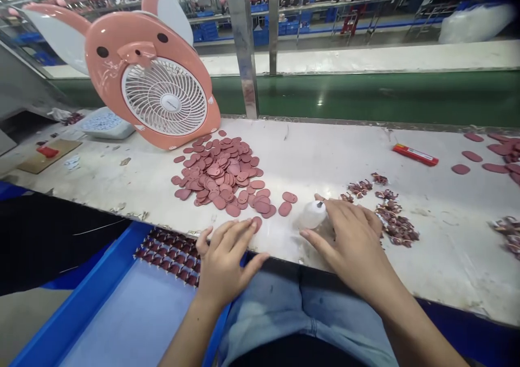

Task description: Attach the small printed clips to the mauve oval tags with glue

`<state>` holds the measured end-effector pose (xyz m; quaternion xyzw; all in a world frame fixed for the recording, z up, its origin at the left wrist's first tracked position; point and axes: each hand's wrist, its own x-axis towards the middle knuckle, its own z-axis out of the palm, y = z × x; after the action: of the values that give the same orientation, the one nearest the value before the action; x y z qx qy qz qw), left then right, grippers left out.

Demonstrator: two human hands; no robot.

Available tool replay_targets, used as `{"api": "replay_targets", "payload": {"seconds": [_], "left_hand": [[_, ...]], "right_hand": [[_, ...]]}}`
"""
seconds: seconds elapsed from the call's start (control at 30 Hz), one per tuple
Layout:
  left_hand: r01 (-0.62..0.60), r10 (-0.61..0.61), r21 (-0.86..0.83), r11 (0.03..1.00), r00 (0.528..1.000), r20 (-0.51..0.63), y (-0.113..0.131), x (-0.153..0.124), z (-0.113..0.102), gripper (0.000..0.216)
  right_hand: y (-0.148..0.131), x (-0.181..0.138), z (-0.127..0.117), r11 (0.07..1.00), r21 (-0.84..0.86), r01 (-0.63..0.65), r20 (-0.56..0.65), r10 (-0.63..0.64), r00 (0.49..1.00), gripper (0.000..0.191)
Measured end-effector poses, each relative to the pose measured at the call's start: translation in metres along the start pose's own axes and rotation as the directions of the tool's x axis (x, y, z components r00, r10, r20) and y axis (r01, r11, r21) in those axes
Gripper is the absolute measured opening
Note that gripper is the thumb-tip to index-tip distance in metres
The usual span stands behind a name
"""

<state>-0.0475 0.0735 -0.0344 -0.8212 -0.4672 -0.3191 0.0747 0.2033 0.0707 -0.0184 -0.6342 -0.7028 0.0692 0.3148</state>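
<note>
Near the table's front edge, my left hand has its fingers spread, and one fingertip touches a reddish-brown oval piece. My right hand curls round a small whitish translucent bottle with a dark tip, thumb on the near side and fingers on the far side. The bottle's lower part is partly hidden. Between and beyond my hands lies a large heap of oval pieces, some with two small holes. Right of my right hand are small dark-red bundled pieces.
A pink animal-shaped fan stands behind the heap. A red box and more ovals lie to the right. A blue bin with rows of dark-red pieces sits below left. A metal post rises at the table's back.
</note>
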Motion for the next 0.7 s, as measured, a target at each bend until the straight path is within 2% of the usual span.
{"api": "replay_targets", "payload": {"seconds": [0.17, 0.23, 0.27, 0.3, 0.33, 0.37, 0.4, 0.43, 0.5, 0.6, 0.67, 0.7], "left_hand": [[-0.025, 0.007, -0.152, 0.988, 0.992, -0.122, 0.010, -0.011, -0.001, 0.017], [0.142, -0.163, -0.320, 0.937, 0.986, -0.042, 0.022, -0.009, -0.007, 0.014], [0.286, -0.293, -0.456, 0.843, 0.954, 0.056, 0.030, -0.008, -0.012, 0.013], [0.448, -0.421, -0.593, 0.669, 0.886, 0.194, 0.039, -0.006, -0.017, 0.014], [0.579, -0.499, -0.680, 0.450, 0.794, 0.347, 0.048, -0.003, -0.021, 0.018], [0.662, -0.525, -0.711, 0.239, 0.704, 0.479, 0.056, -0.001, -0.025, 0.023], [0.705, -0.518, -0.705, 0.083, 0.635, 0.573, 0.063, 0.001, -0.028, 0.026], [0.727, -0.500, -0.687, -0.014, 0.589, 0.635, 0.069, 0.002, -0.030, 0.027], [0.744, -0.479, -0.663, -0.086, 0.553, 0.682, 0.077, 0.003, -0.032, 0.025], [0.748, -0.463, -0.656, -0.098, 0.549, 0.695, 0.080, 0.000, -0.032, 0.022], [0.763, -0.376, -0.626, -0.160, 0.539, 0.754, 0.079, -0.003, -0.031, 0.026], [0.785, -0.283, -0.582, -0.214, 0.520, 0.806, 0.078, -0.005, -0.030, 0.033]], "right_hand": [[-0.005, -0.003, 0.001, 0.955, 0.290, -0.057, -0.016, 0.064, 0.998, 0.031], [-0.008, -0.014, -0.007, 0.884, 0.459, -0.087, 0.019, 0.088, 0.996, 0.028], [-0.011, -0.020, -0.012, 0.836, 0.538, -0.110, 0.050, 0.099, 0.994, 0.027], [-0.015, -0.026, -0.015, 0.784, 0.605, -0.142, 0.093, 0.107, 0.990, 0.026], [-0.019, -0.031, -0.018, 0.732, 0.657, -0.179, 0.145, 0.110, 0.983, 0.026], [-0.023, -0.035, -0.021, 0.685, 0.694, -0.222, 0.204, 0.109, 0.973, 0.026], [-0.027, -0.038, -0.022, 0.643, 0.718, -0.267, 0.264, 0.104, 0.959, 0.026], [-0.031, -0.040, -0.022, 0.606, 0.733, -0.310, 0.317, 0.098, 0.943, 0.027], [-0.035, -0.041, -0.021, 0.538, 0.751, -0.383, 0.403, 0.086, 0.911, 0.030], [-0.036, -0.041, -0.021, 0.460, 0.758, -0.462, 0.502, 0.040, 0.864, 0.031], [-0.034, -0.040, -0.024, 0.419, 0.760, -0.496, 0.556, -0.024, 0.831, 0.027], [-0.032, -0.040, -0.026, 0.409, 0.756, -0.511, 0.584, -0.070, 0.809, 0.025]]}}
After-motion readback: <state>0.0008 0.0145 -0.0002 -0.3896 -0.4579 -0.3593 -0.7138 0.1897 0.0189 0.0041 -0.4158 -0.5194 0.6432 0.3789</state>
